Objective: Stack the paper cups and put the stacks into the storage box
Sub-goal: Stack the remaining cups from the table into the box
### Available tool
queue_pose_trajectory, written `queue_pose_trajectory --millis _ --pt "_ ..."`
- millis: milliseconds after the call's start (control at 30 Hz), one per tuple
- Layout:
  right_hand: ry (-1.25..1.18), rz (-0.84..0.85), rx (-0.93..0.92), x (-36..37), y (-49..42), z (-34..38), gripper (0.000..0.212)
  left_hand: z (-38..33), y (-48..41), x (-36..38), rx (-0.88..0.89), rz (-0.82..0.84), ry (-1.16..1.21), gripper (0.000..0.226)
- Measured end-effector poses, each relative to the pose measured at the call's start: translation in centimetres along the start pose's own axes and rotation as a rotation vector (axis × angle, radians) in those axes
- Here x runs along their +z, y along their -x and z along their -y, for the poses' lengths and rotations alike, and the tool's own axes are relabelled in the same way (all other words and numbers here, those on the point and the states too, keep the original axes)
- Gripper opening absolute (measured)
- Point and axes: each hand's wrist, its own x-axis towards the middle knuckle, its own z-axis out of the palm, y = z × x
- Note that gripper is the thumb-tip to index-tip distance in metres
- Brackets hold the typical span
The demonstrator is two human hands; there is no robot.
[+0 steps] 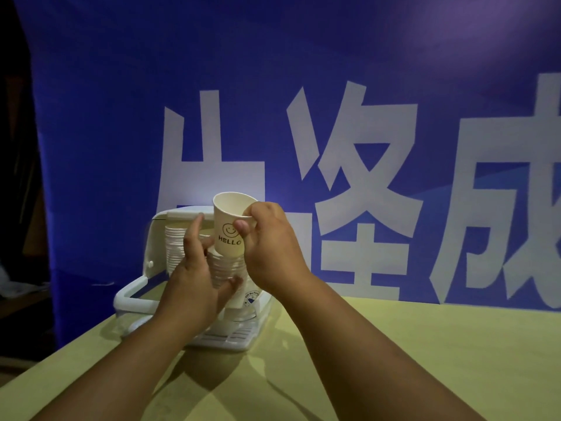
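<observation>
Blue cloth fills the back: a big banner (121,117) with huge white signs (349,165) on it. The signs on the right are cut off by the edge of the picture. To the left of the banner the room (18,177) is dark, and a pale thing (7,278) low down there is too dim to make out.

Under the banner lies a yellow-green table (470,344). Its near side runs out of the picture.

On the far left part of the table stands the white plastic storage box (130,299). Its lid (158,238) is tipped up at the back. Two bare arms (127,360) reach in front of the box and hide most of its middle and floor.

The left hand (188,281) is wrapped round a tall stack (226,268) of white paper cups over the box, with one finger poking straight up. The hand hides the lower part of this stack, so I cannot tell if it stands on the box floor. A small blue mark low on the stack is too tiny to read.

A second stack (174,244) stands in the box by the lid, half hidden behind the left hand's fingers.

The right hand (270,247) pinches one cup (227,229) near its rim, thumb in front and fingers over the top edge. This cup has a smiley face and the word HELLO. It is upright, and its bottom meets the top of the held stack.
</observation>
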Motion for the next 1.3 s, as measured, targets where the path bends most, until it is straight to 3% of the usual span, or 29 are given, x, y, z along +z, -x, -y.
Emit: queue_pose_trajectory --millis 200,367,533,667,767,1000,1300 --pt "0.115 0.002 -0.002 0.0 -0.1 -0.2 0.013 0.2 0.0 0.3 0.041 -0.006 -0.009 0.132" --pt "0.171 0.201 0.068 0.3 0.3 -1.0 0.013 0.5 -0.1 0.4 0.081 -0.005 -0.021 0.132" --pt "0.028 0.309 0.124 0.4 0.8 -2.2 0.027 0.9 -0.1 0.1 0.045 0.055 -0.081 0.105" --pt "-0.044 0.235 0.240 1.0 1.3 -3.0 0.044 1.0 -0.1 -0.3 0.008 0.079 -0.100 0.094" --pt "-0.124 0.208 0.309 1.6 1.8 -3.1 0.040 1.0 -0.2 -0.6 -0.031 0.088 -0.088 0.089" --pt "-0.163 0.286 0.328 2.9 2.4 -2.4 0.052 1.1 0.0 -1.2 -0.119 0.128 -0.090 0.097" --pt "-0.289 0.430 0.319 4.0 2.9 -3.2 0.047 1.8 -0.5 -2.1 -0.207 0.149 -0.171 0.100"
